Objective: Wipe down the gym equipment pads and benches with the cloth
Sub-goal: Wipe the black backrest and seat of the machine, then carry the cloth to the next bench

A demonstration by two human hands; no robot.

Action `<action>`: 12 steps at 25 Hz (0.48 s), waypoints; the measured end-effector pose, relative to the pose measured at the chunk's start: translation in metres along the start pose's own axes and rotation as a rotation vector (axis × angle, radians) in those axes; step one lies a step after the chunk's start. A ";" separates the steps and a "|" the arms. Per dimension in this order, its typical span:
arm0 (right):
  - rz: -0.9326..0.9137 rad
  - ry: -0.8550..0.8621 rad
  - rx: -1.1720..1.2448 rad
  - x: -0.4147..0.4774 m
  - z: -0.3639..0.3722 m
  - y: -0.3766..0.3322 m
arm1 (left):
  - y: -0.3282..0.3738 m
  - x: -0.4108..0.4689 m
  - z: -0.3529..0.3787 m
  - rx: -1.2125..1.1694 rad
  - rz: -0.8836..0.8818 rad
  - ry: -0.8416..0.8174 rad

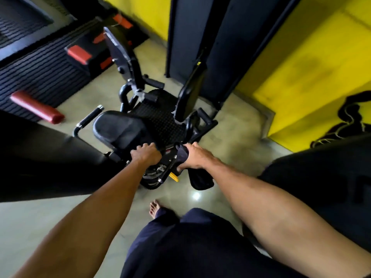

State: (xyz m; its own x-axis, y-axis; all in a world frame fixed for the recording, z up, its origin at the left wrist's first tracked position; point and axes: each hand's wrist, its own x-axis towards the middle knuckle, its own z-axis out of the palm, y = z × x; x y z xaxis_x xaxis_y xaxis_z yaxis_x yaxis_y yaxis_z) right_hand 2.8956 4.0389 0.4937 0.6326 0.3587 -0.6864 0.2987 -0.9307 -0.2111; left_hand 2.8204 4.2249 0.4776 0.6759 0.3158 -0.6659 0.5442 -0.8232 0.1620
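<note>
At mid-frame our right grip (pixel 195 157) is closed around the dark cloth (pixel 183 155), and the seat pad (pixel 120 131) stretches up-left from there, so it lies nearer our left grip (pixel 145 155), whose fingers curl over the pad's near edge.

The left grip (pixel 145 155) curled over the near edge of the black seat pad (pixel 118 129). The right grip (pixel 195 157) held a dark cloth (pixel 200 180), which hung just beside the machine's frame (pixel 166 165).
</note>
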 end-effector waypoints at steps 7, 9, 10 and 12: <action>0.189 0.206 0.145 -0.050 0.038 0.050 | 0.038 -0.023 0.023 0.100 0.245 0.046; 0.237 0.231 0.176 -0.071 0.055 0.062 | 0.045 -0.039 0.033 0.126 0.305 0.049; 0.258 0.237 0.204 -0.085 0.066 0.066 | 0.048 -0.048 0.040 0.159 0.338 0.023; 0.309 0.250 0.257 -0.116 0.091 0.072 | 0.054 -0.066 0.054 0.256 0.402 -0.043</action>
State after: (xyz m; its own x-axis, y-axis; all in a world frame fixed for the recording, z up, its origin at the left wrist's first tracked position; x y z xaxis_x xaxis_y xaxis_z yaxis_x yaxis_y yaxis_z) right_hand 2.7790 3.9237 0.4949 0.8260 0.0392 -0.5623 -0.0970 -0.9728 -0.2104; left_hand 2.7783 4.1337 0.4908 0.7838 -0.0672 -0.6174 0.1000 -0.9675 0.2323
